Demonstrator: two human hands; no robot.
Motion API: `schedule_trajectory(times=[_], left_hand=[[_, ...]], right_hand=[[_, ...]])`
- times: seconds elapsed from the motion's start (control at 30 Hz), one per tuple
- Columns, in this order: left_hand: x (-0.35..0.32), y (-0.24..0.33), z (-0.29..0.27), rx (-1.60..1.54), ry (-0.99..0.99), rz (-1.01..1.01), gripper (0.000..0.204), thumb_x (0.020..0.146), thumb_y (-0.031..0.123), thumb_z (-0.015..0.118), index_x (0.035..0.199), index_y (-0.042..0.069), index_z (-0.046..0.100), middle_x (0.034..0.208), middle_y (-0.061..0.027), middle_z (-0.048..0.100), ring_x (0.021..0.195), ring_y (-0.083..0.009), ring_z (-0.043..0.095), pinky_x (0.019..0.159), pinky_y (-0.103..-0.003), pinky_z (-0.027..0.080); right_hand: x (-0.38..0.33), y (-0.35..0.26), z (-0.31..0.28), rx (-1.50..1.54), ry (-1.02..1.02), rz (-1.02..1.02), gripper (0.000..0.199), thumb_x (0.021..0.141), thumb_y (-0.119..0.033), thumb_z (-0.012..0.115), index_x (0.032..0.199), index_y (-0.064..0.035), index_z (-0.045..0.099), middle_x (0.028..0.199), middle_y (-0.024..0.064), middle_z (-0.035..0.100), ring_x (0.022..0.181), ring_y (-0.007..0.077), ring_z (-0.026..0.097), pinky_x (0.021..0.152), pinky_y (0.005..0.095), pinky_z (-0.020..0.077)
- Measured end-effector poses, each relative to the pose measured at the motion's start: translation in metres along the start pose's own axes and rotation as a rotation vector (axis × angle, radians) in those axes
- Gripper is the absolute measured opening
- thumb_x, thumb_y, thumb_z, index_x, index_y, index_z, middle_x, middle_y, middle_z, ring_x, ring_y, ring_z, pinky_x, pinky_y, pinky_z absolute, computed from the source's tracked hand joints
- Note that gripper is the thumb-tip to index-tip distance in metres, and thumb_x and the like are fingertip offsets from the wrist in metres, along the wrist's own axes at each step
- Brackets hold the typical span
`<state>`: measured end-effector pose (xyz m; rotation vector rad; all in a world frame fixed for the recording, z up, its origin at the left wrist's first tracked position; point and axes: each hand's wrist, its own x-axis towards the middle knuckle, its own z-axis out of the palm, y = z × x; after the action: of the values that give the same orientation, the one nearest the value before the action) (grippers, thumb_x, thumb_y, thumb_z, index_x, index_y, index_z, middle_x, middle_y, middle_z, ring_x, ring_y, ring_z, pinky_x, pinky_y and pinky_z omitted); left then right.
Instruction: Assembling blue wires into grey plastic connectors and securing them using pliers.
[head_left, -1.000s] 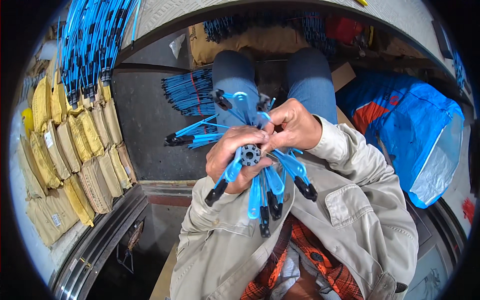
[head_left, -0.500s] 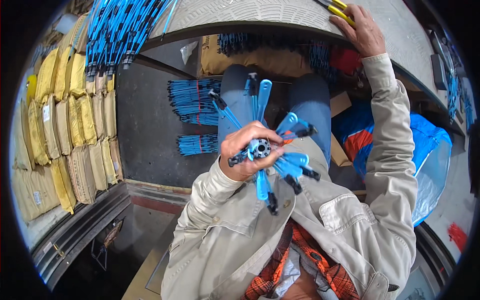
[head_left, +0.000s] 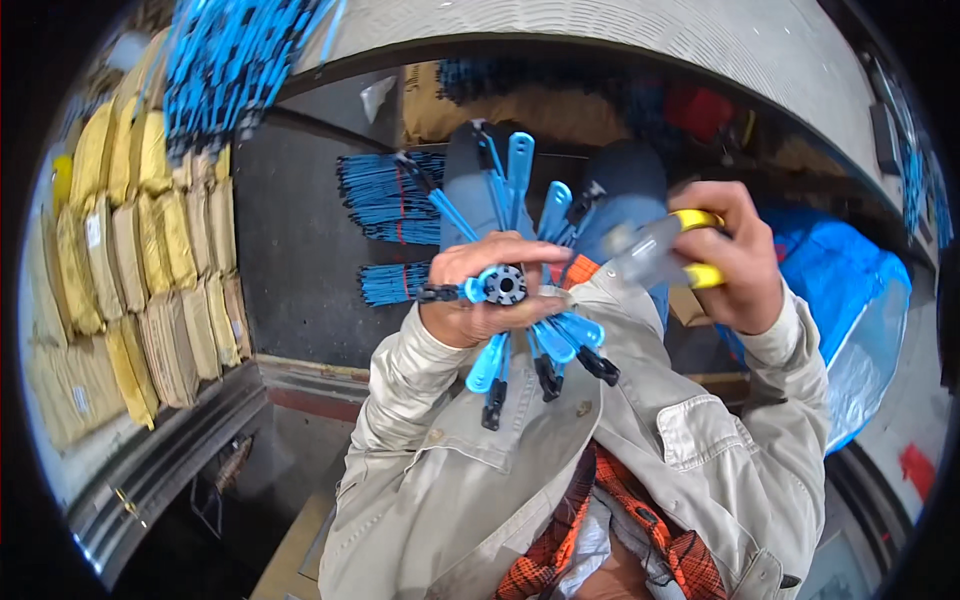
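Observation:
In my left hand point(head_left: 470, 290), the fingers are wrapped round a blue plastic piece with a round black hub point(head_left: 504, 285) facing up. Flat blue arms and thin rods with black clip-like ends fan out from it on several sides. To its right my right hand point(head_left: 735, 255) grips a yellow-handled hand tool point(head_left: 697, 220), probably pliers or snips; its working end is smeared by motion and points at the blue piece without touching it. The lower parts of the blue piece are hidden under my left hand.
A grey worktop point(head_left: 560, 25) curves along the far side, with a pile of blue rods point(head_left: 225, 70) at its left. Tied blue bundles point(head_left: 390, 195) lie below it. Yellow-brown packets point(head_left: 125, 240) are stacked at left; a blue plastic bag point(head_left: 840, 300) sits at right.
My right hand has come off the worktop toward me, bringing the yellow-handled tool near the blue piece. My left hand has moved slightly left and turned the piece a little.

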<state>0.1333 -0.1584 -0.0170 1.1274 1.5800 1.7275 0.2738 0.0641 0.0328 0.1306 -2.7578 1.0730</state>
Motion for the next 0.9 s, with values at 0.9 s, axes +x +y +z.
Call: schedule_trajectory(times=[0.9], left_hand=[[0.002,-0.007,0.014,0.101,-0.136,0.207,0.036,0.051,-0.002,0.066,0.086,-0.004,0.059,0.075,-0.013,0.064,0.054,-0.0219,0.053,0.061,-0.031,0.045]], right_hand=[[0.059,0.053,-0.007,-0.743,0.106,-0.818,0.035,0.067,-0.017,0.071,0.101,-0.0163,0.064,0.105,-0.001,0.053,0.088,0.0168,0.052,0.085,0.0391,0.0429]])
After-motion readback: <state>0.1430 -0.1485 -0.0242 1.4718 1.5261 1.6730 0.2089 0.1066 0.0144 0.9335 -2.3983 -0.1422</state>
